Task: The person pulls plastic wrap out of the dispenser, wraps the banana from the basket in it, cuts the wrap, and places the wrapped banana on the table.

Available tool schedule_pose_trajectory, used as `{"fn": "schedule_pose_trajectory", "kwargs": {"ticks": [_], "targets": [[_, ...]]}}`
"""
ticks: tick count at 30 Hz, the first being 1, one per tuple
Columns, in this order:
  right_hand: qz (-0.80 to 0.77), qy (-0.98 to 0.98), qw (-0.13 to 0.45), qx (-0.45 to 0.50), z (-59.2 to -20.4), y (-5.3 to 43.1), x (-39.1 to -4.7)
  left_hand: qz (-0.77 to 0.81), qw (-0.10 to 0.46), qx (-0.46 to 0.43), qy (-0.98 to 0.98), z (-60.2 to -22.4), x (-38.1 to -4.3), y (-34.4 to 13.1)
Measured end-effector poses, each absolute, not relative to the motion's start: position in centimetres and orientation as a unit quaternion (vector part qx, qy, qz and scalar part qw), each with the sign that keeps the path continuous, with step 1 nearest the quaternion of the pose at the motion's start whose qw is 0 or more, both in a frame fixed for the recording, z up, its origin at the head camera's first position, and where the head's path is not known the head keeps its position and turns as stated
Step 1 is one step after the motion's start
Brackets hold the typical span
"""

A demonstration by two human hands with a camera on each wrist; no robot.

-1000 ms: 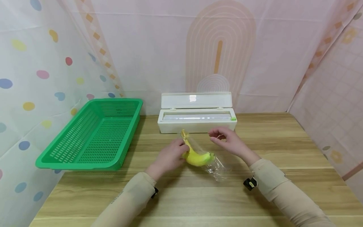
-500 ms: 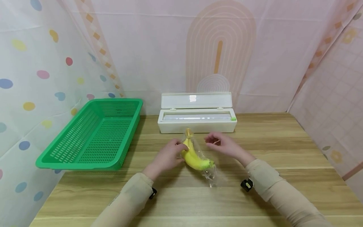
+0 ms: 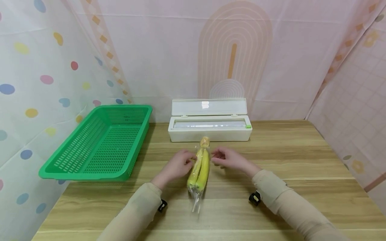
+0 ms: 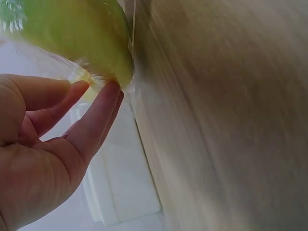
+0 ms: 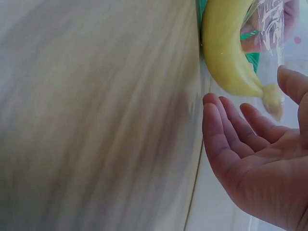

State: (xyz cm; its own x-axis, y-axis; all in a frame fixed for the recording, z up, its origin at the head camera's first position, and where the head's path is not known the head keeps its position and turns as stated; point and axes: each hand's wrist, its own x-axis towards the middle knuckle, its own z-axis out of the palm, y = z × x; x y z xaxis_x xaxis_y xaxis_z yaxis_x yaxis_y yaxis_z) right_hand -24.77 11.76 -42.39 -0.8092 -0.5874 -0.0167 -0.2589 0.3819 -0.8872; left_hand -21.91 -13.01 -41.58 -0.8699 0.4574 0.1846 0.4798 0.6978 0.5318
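Observation:
A bunch of yellow bananas [image 3: 203, 169] covered in clear plastic film lies on the table, stem toward the back. The film's loose twisted end [image 3: 196, 202] points toward the front. My left hand [image 3: 178, 164] is at the left side of the bunch. In the left wrist view, that hand's fingertips [image 4: 111, 86] meet the banana [image 4: 79, 36], and the thumb stands apart. My right hand [image 3: 230, 159] is just right of the bunch, fingers loosely bent. The right wrist view shows its palm facing up beside the banana [image 5: 224, 53], with nothing in it.
Behind the bananas stands a white cling film dispenser [image 3: 209, 135], its lid raised and a film roll [image 3: 208, 125] inside. At the left is a green plastic basket [image 3: 123, 175]. A patterned cloth [image 3: 156, 60] hangs behind the wooden table [image 3: 289, 150].
The bananas have turned from lying slantwise to pointing front to back, with their film end swinging toward the front left. My left hand has let go its grip, and my right hand has come closer.

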Motion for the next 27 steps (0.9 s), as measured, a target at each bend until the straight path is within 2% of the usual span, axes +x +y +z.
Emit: {"fn": "schedule_pose_trajectory", "kwargs": {"ticks": [4,11,20,27], "targets": [[-0.513,0.8,0.193,-0.242,-42.8,11.1,-24.9,-0.334,-0.01,-0.224,-0.916,-41.7,-22.2,-13.0],[-0.53,0.793,0.201,-0.223,-43.3,10.6,-25.2,-0.484,-0.119,-0.13,-0.857,-41.6,-22.5,-13.1],[-0.538,0.791,0.2,-0.212,-43.3,10.4,-25.4,-0.561,-0.177,-0.097,-0.803,-41.9,-23.9,-13.8],[-0.55,0.787,0.201,-0.195,-43.1,10.2,-25.4,-0.567,-0.204,-0.106,-0.791,-41.9,-24.7,-13.4]]}}
